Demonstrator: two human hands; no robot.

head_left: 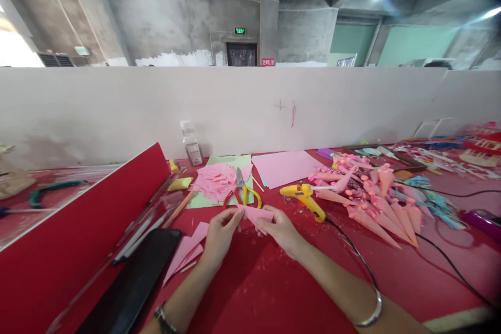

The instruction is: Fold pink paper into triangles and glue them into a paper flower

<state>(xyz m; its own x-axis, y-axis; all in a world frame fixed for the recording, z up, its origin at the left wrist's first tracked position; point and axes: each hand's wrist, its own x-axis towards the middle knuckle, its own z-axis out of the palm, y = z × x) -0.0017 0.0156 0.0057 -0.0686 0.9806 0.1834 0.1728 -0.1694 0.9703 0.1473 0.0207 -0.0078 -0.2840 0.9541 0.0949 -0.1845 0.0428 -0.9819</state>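
Between my two hands is a piece of pink paper (256, 214), its left end a narrow point. My left hand (221, 232) pinches that pointed end between thumb and fingers. At the wider right end, my right hand (282, 229) has its thumb and fingers closed on the paper. Just beyond the paper lie scissors (246, 190) with red and yellow handles. Left of my left hand are several cut pink paper pieces (190, 250). A yellow glue gun (305, 198) rests on the table to the right of my right hand.
Pink paper scraps (215, 180) lie on green sheets, beside larger pink sheets (287, 167). Many pink paper cones (376, 198) are heaped on the right. A black cable (360, 255) runs across the red table. To the left are a black case (133, 287) and an upright red board (86, 240).
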